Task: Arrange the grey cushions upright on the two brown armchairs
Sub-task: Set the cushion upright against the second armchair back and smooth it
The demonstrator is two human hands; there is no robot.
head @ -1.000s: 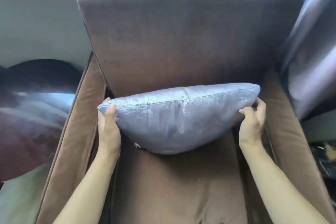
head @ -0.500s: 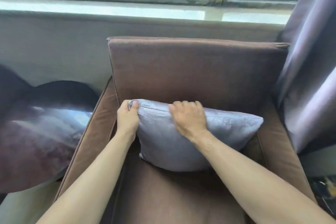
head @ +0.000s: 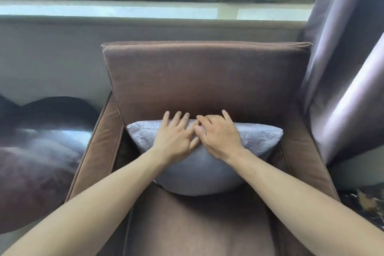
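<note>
A grey cushion (head: pixel 257 141) stands upright on the seat of a brown armchair (head: pixel 203 81), leaning against its backrest. My left hand (head: pixel 174 137) lies flat on the cushion's upper middle with fingers spread. My right hand (head: pixel 218 137) rests beside it, also flat, fingers apart and touching the left hand's fingertips. Neither hand grips the cushion. Only one armchair is in view.
A dark purple rounded seat or beanbag (head: pixel 37 151) sits left of the armchair. A purple curtain (head: pixel 342 68) hangs at the right, touching the chair's right side. Behind the chair are a low wall, a window sill (head: pixel 145 9) and a window.
Both hands let go of the cushion's ends and moved to its top middle, lying flat. The cushion now stands against the backrest. The view has pulled back and up.
</note>
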